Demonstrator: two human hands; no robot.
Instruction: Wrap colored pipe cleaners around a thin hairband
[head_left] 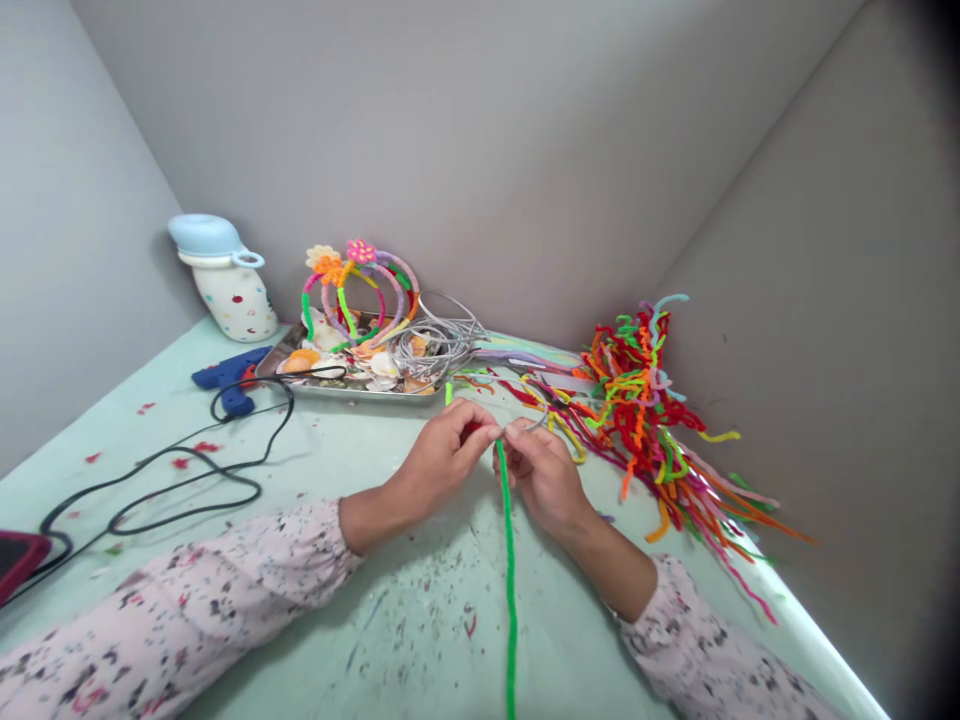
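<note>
My left hand and my right hand meet above the middle of the table, thumbs and fingertips nearly touching. Between them a long green pipe cleaner is pinched near its upper end and hangs down past the lower edge of the view. A thin grey wire curves up beside my right fingertips, and that hand is closed around its end. Something red shows inside my left fingers, too covered to identify. A short light-green piece sticks up behind my left knuckles.
A metal tray holds shells, coiled grey wire and several colourful headbands. To its left are a blue glue gun with a black cord and a bottle. A pipe-cleaner heap lies at right.
</note>
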